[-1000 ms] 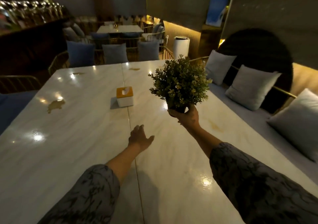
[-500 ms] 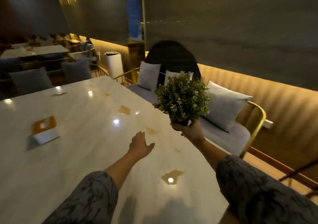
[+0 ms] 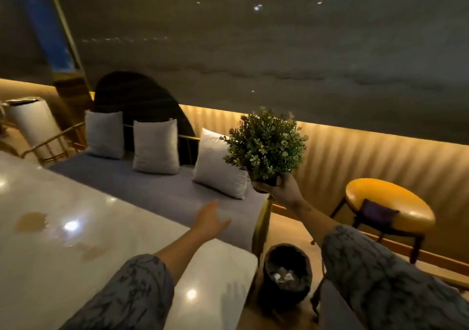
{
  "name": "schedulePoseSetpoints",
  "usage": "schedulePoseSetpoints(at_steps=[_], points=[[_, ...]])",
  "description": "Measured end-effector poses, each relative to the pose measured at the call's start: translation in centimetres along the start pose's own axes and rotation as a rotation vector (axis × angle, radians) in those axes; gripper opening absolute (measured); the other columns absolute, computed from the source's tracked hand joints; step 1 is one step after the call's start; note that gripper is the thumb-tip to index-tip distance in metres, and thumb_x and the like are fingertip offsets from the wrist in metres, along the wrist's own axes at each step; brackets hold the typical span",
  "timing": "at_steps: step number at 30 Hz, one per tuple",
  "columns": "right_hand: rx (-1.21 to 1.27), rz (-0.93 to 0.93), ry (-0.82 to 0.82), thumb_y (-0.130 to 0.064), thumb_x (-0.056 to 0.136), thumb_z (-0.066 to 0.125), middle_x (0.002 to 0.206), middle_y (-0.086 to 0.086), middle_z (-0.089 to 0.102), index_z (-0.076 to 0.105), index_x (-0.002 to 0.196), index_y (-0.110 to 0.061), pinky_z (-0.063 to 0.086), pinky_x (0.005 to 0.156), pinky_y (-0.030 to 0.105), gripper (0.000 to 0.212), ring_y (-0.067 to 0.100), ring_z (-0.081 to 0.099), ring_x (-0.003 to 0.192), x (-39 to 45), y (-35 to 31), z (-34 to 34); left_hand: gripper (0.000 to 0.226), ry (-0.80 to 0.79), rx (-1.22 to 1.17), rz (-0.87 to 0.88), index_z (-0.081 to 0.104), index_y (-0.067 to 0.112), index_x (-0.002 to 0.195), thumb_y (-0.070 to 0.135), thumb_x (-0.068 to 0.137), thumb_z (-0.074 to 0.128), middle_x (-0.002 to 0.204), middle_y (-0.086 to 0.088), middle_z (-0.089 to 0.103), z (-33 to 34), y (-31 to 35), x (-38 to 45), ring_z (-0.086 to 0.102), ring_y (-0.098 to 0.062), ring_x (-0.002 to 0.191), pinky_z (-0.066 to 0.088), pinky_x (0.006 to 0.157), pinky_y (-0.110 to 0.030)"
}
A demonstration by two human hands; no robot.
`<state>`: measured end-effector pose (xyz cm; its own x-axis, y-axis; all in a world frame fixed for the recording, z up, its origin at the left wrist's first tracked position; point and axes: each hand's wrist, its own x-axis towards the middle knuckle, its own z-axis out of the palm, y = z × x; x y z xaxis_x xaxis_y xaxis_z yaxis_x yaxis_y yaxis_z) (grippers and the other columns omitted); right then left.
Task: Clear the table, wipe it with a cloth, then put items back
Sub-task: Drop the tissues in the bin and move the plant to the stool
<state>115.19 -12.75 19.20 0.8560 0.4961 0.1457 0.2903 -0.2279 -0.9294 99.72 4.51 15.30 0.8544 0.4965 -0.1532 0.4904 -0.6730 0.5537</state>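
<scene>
My right hand (image 3: 281, 190) grips the dark pot of a small bushy green plant (image 3: 265, 143) and holds it in the air, past the table's right edge and above the end of the bench. My left hand (image 3: 210, 219) hovers with relaxed fingers over the right edge of the white marble table (image 3: 76, 253), holding nothing. A dark purple cloth (image 3: 378, 213) lies on a round yellow stool (image 3: 406, 202) to the right. The tissue box is out of view.
A grey bench (image 3: 152, 190) with three pale cushions runs along the table's right side. A black bin (image 3: 286, 276) with crumpled paper stands on the floor at the table's corner. A white cylindrical bin (image 3: 33, 124) stands at far left. Yellowish stains mark the tabletop.
The view has swung right, away from the table's middle. My right hand has carried the plant off the table toward the bench end and stool. The tissue box has left the view.
</scene>
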Motion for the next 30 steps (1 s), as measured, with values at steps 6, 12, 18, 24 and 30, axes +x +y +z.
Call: schedulePoseSetpoints(at_steps=[6, 12, 18, 24, 30], points=[[-0.038, 0.094, 0.091, -0.075, 0.043, 0.083, 0.113, -0.005, 0.066, 0.058, 0.121, -0.027, 0.059, 0.078, 0.048, 0.095, 0.022, 0.066, 0.101, 3.6, 7.1, -11.3, 0.074, -0.097, 0.041, 0.133, 0.031, 0.010, 0.148, 0.042, 0.089, 0.064, 0.153, -0.010, 0.034, 6.0, 9.4, 6.7, 0.033, -0.027, 0.140, 0.028, 0.112, -0.032], [0.018, 0.209, 0.283, -0.070, 0.039, 0.085, 0.122, 0.001, 0.063, 0.054, 0.123, -0.023, 0.055, 0.088, 0.052, 0.101, 0.028, 0.061, 0.110, 2.8, 12.3, -19.7, 0.084, -0.213, 0.049, 0.240, 0.048, 0.022, 0.134, 0.072, 0.067, 0.054, 0.136, -0.002, 0.054, 15.5, 14.9, 14.7, 0.052, -0.023, 0.125, 0.046, 0.101, -0.040], [0.112, 0.362, 0.439, -0.021, 0.065, 0.089, 0.109, -0.002, 0.063, 0.052, 0.118, -0.019, 0.057, 0.085, 0.044, 0.064, 0.024, 0.064, 0.098, 2.4, 15.8, -26.3, 0.084, -0.304, 0.153, 0.343, 0.024, 0.014, 0.152, 0.054, 0.088, 0.061, 0.157, -0.006, 0.028, 19.7, 23.3, 15.3, 0.029, -0.026, 0.143, 0.032, 0.114, -0.040], [0.188, 0.455, 0.527, -0.018, 0.063, 0.090, 0.124, 0.006, 0.060, 0.044, 0.132, -0.012, 0.060, 0.069, 0.036, 0.083, 0.033, 0.069, 0.095, 5.5, 20.8, -31.1, 0.081, -0.407, 0.153, 0.394, 0.023, 0.013, 0.151, 0.047, 0.089, 0.063, 0.156, -0.008, 0.029, 25.7, 27.9, 21.5, 0.030, -0.027, 0.141, 0.032, 0.111, -0.038], [0.185, 0.556, 0.545, -0.011, 0.066, 0.087, 0.115, 0.015, 0.064, 0.042, 0.130, -0.011, 0.047, 0.039, 0.022, 0.079, 0.015, 0.068, 0.052, 12.6, 26.5, -34.5, 0.083, -0.532, 0.221, 0.489, 0.029, 0.015, 0.147, 0.040, 0.082, 0.074, 0.152, -0.008, 0.036, 30.2, 32.6, 30.4, 0.038, -0.026, 0.136, 0.035, 0.109, -0.035]])
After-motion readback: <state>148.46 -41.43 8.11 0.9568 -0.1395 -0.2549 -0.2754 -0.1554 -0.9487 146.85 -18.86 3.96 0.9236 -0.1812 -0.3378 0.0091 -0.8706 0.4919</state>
